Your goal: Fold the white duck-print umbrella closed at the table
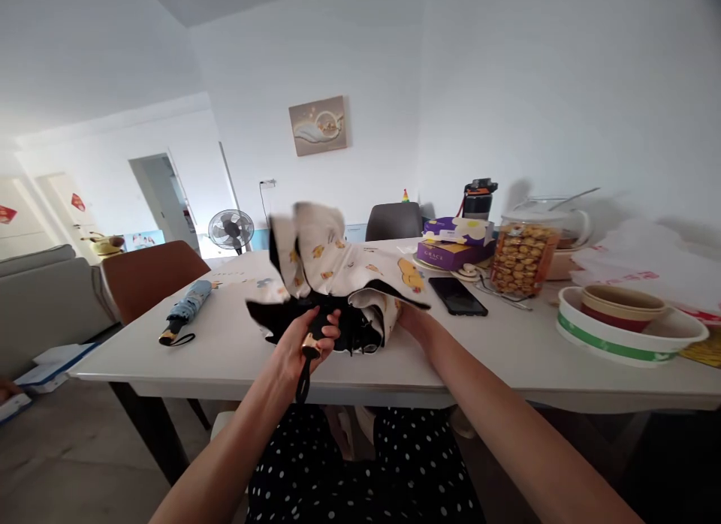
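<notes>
While the left hand (304,344) grips the black handle, fingers (330,325) curled tight around it, a cream folding umbrella (338,284) with duck print and black lining lies half-collapsed at the near edge of the surface (225,351). Right hand (408,317): partly hidden under the canopy, touching the fabric; whether its fingers are spread or pressed together cannot be told. Blue folded umbrella (185,308): near the left edge, well apart. Black phone (457,296): just beside the canopy, to its right. Purple box (451,252): far side, lettered "GRACE". Clear jar of snacks (521,257): beside the box. White bowl with green band (625,332): right end, holding a smaller bowl (622,305).
</notes>
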Available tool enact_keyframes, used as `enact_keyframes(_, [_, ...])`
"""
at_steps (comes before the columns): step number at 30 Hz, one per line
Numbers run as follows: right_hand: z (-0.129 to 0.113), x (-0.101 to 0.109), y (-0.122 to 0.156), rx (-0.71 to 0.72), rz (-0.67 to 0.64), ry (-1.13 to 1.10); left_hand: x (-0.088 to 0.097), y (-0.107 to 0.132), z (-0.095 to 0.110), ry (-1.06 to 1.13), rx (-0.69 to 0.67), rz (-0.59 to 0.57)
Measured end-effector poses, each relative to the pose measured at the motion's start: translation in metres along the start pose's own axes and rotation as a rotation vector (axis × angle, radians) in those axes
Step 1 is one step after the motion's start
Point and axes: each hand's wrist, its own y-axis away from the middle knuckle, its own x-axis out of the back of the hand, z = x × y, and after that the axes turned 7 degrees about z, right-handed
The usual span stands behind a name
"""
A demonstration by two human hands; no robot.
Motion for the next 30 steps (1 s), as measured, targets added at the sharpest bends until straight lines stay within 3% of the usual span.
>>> enact_keyframes(3, [0.005,-0.002,-0.007,-0.252,0.097,-0.068,0.008,-0.034,-0.009,-0.183,-0.080,0.181])
enact_keyframes(5, [0.006,-0.001,-0.011,-0.273,0.214,0.045,0.014,-0.058,-0.014,-0.311,-0.241,0.316])
enact_keyframes(8, [0.005,0.002,-0.009,-0.066,0.308,0.296,0.022,-0.081,-0.017,-0.402,-0.373,0.367])
enact_keyframes(10, [0.003,0.004,-0.004,0.028,0.348,0.372,0.026,-0.085,-0.013,-0.394,-0.360,0.332])
enact_keyframes(13, [0.000,0.004,0.002,0.162,0.450,0.310,0.032,-0.081,-0.006,-0.315,-0.259,0.262])
enact_keyframes(16, [-0.001,-0.002,0.007,0.492,0.473,0.203,0.035,-0.077,-0.004,-0.254,-0.230,0.218])
enact_keyframes(19, [-0.006,-0.013,0.017,0.815,0.296,0.252,0.035,-0.078,-0.006,-0.247,-0.262,0.236])
enact_keyframes(23, [-0.021,-0.029,0.034,0.998,-0.123,0.536,0.037,-0.078,-0.006,-0.248,-0.277,0.203])
enact_keyframes(25, [-0.028,-0.037,0.040,1.018,-0.276,0.705,0.038,-0.076,-0.005,-0.226,-0.267,0.131])
enact_keyframes(30, [-0.043,-0.053,0.035,0.887,-0.423,0.836,0.041,-0.075,0.003,-0.193,-0.293,0.058])
